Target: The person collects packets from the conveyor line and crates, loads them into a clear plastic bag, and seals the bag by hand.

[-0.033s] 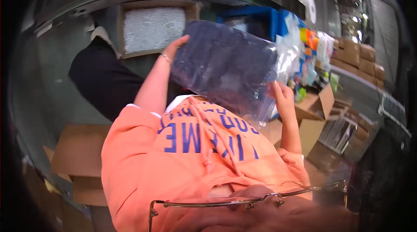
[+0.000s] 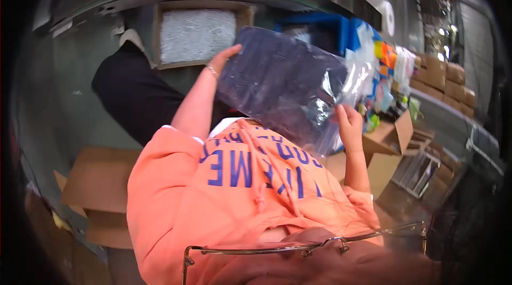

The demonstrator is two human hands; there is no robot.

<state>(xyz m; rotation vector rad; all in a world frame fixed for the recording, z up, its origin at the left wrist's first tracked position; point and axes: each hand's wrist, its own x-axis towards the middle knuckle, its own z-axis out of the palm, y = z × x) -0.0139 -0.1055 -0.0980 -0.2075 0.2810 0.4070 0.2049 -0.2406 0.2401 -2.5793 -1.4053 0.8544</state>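
dark folded garment in a clear plastic bag (image 2: 288, 85) is held up tilted in front of the orange sweatshirt (image 2: 234, 189); its loose open end flares at the right, near colourful clutter; grey floor lies open to the left. left hand (image 2: 224, 61) grips the upper left edge; right hand (image 2: 349, 122) pinches the lower right edge; cardboard boxes (image 2: 389, 146) sit just beyond.

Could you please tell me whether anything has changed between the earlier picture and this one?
Nothing has visibly changed. The left hand and the right hand still hold the clear plastic bag of dark fabric up by its two ends, above the orange sweatshirt, and the cardboard boxes lie where they were.
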